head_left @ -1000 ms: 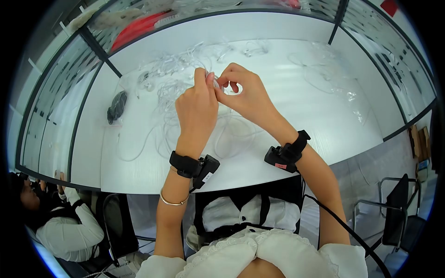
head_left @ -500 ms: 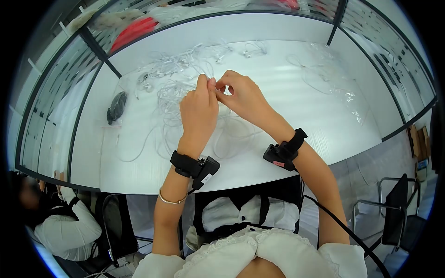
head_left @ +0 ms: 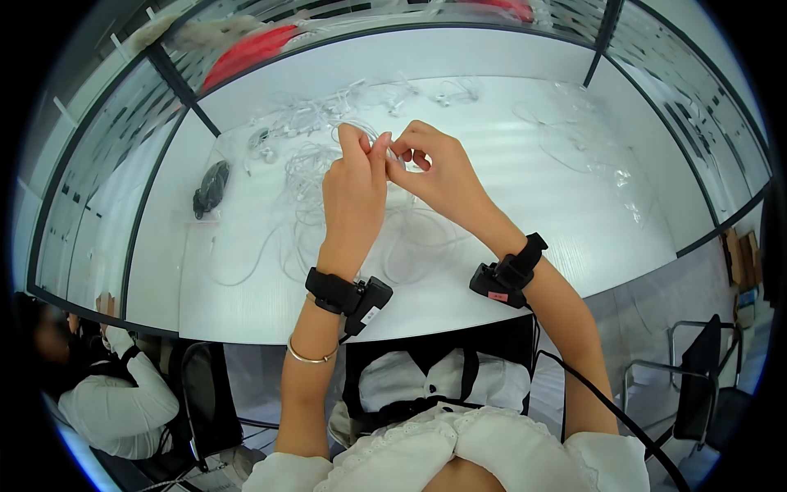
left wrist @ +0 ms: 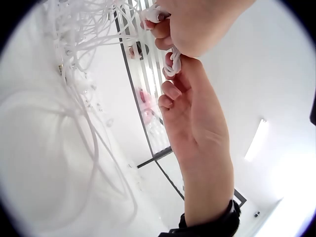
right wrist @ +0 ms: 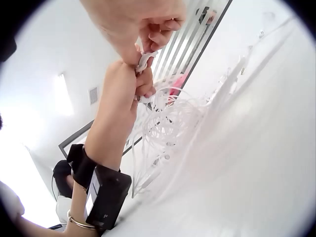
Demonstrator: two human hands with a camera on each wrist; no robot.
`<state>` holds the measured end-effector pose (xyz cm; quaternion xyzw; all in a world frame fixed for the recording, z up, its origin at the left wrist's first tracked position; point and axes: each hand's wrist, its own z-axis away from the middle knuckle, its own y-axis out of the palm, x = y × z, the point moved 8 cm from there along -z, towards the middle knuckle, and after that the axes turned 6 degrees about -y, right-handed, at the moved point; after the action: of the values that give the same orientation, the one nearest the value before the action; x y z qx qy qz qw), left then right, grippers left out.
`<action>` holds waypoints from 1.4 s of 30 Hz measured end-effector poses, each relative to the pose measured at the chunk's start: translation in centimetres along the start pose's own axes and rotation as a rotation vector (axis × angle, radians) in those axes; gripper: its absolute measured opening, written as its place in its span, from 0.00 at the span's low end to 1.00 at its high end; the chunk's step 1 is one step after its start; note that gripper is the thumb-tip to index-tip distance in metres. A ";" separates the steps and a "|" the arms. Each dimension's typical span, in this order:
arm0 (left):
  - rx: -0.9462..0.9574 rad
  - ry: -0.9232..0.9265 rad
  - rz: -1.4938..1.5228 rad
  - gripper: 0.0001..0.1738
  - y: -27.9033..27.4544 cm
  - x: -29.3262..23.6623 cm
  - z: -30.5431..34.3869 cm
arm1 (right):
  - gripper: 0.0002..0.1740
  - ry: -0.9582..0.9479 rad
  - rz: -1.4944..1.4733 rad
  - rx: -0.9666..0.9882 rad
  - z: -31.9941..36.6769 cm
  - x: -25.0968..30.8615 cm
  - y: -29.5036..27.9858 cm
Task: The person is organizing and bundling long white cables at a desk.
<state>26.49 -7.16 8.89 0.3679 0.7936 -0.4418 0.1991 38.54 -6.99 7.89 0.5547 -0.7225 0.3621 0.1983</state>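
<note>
Both hands meet above the far middle of the white table, on a white cable. My left hand (head_left: 354, 193) curls its fingers round part of the cable, its thumb upright beside the right fingertips. With thumb and index finger, my right hand (head_left: 443, 168) pinches a short folded bundle of the white cable (left wrist: 173, 63), seen in the left wrist view. In the right wrist view the white piece (right wrist: 144, 61) runs between the two hands. Beneath and behind them lies a tangle of white cables (head_left: 307, 168); a wide loose loop (head_left: 410, 246) rests nearer the table edge.
A dark bundle in a clear bag (head_left: 211, 190) lies at the table's left. Clear plastic bags (head_left: 611, 176) and a thin cable lie at the right. Low white panels (head_left: 393, 53) border the table. Another person (head_left: 123, 402) sits at the lower left; a chair (head_left: 697, 377) stands at the right.
Both hands dipped slightly toward the body, then rose a little, staying together on the cable. The left index finger has moved somewhat away from its thumb.
</note>
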 end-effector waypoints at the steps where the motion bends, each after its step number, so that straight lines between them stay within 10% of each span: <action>1: -0.005 0.007 -0.001 0.13 0.0 0.0 -0.2 | 0.12 0.019 -0.019 0.001 -0.1 -0.1 0.1; 18: 0.018 -0.100 -0.018 0.22 0.6 2.0 -0.7 | 0.10 -0.026 -0.117 0.030 0.1 -1.0 1.2; 25: 0.070 -0.262 0.426 0.24 1.4 3.7 -0.7 | 0.08 -0.070 -0.222 0.043 0.2 -0.2 0.7; 42: 0.076 -0.102 0.364 0.23 0.5 3.0 0.0 | 0.14 0.271 -0.483 0.259 1.3 -1.4 1.6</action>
<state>24.90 -5.75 6.67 0.4899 0.6855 -0.4463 0.3015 37.60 -6.79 5.58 0.6777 -0.4846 0.4643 0.3007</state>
